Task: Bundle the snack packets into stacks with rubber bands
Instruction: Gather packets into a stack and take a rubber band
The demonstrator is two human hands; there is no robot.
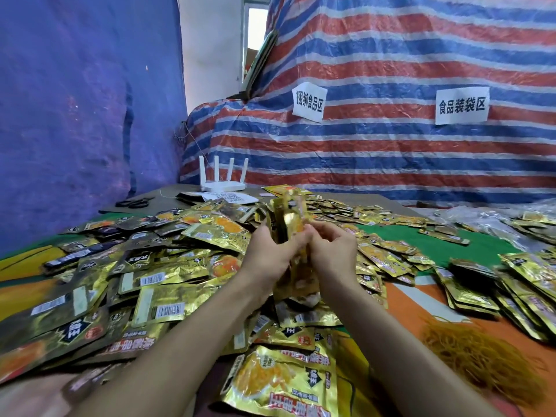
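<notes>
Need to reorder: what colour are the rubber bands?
Orange-brown rubber bands, lower right, head view.

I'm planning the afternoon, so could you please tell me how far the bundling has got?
Done, it seems: a few neat stacks lie at the right. In hand: the left hand and right hand grip one upright stack. To do: a big loose pile of packets, with a heap of rubber bands ready.

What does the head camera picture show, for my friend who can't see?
The left hand and right hand hold a stack of gold snack packets upright over a big pile of loose packets. Rubber bands lie heaped at the right.
</notes>
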